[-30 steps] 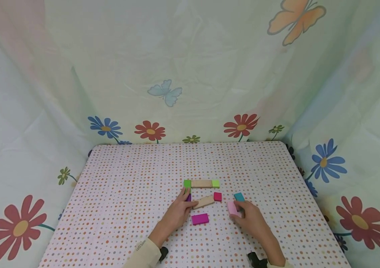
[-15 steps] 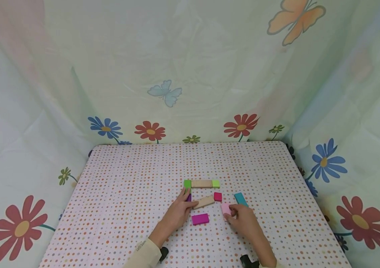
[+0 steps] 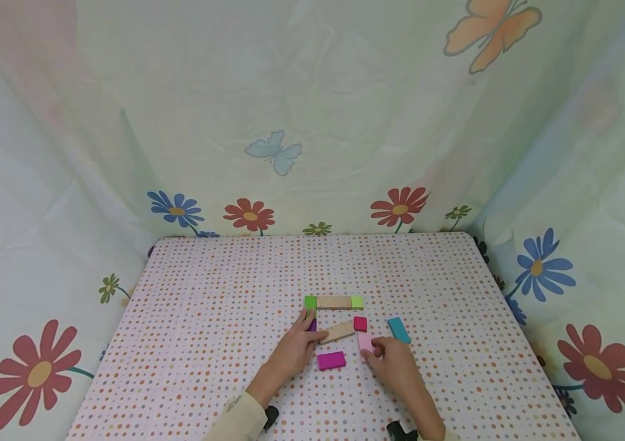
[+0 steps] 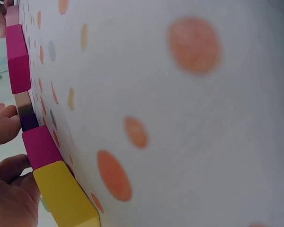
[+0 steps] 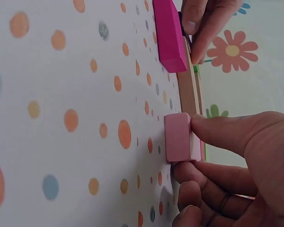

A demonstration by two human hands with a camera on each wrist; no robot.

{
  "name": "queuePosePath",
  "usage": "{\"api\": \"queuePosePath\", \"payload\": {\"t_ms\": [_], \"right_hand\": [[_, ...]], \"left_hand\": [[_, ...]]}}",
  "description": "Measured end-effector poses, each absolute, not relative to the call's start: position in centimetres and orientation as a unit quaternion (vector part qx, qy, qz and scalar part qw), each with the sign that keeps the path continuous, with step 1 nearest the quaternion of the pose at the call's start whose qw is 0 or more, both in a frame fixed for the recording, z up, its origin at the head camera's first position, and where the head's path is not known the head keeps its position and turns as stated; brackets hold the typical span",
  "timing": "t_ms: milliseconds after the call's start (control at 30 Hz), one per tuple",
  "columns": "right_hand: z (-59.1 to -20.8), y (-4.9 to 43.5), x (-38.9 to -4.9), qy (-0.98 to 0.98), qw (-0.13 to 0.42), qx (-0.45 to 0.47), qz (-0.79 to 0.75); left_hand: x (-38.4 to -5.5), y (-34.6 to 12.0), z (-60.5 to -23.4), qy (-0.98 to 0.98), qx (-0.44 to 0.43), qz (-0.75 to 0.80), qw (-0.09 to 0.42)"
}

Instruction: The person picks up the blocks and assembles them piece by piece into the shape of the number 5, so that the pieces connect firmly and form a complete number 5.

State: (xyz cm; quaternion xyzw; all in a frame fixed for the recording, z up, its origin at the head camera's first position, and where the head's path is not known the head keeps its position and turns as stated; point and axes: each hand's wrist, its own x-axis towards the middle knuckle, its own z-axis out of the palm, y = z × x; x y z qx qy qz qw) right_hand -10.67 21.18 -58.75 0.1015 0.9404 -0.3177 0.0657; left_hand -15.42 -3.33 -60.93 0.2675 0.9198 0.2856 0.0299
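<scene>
My right hand (image 3: 395, 361) pinches a light pink block (image 5: 177, 137) between thumb and fingers, low over or on the table, just below a red block (image 3: 360, 324). Over a row of blocks on the left lies my left hand (image 3: 292, 346), thumb and index finger at a purple block (image 3: 313, 325). Under that hand, the left wrist view shows a magenta block (image 4: 42, 146) and a yellow block (image 4: 66, 194). A slanted wooden plank (image 3: 337, 332) runs from near the left thumb towards the red block. Nearer me lies another magenta block (image 3: 331, 360).
Beyond the hands, a wooden plank (image 3: 334, 302) lies between a green block (image 3: 310, 302) and a light green block (image 3: 357, 302). A teal block (image 3: 399, 329) lies to the right. The dotted table (image 3: 208, 288) is backed by a flowered curtain (image 3: 340, 122).
My right hand has carried the light pink block leftwards, away from the teal block to below the red one. The left hand has stayed in place.
</scene>
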Motion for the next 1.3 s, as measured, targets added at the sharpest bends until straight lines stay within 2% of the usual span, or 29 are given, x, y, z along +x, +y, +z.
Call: {"api": "queuePosePath", "payload": {"t_ms": [633,1300], "right_hand": [[-58.87,20.77,-11.15,0.943,0.046,0.095,-0.315],[-58.79,20.94,-11.03,0.947,0.056,0.101,-0.299]], "left_hand": [[-15.49,-3.35,-60.82,0.921,0.267,0.281,0.034],[-15.51,-3.34,-60.86,0.922,0.259,0.283,0.044]]}}
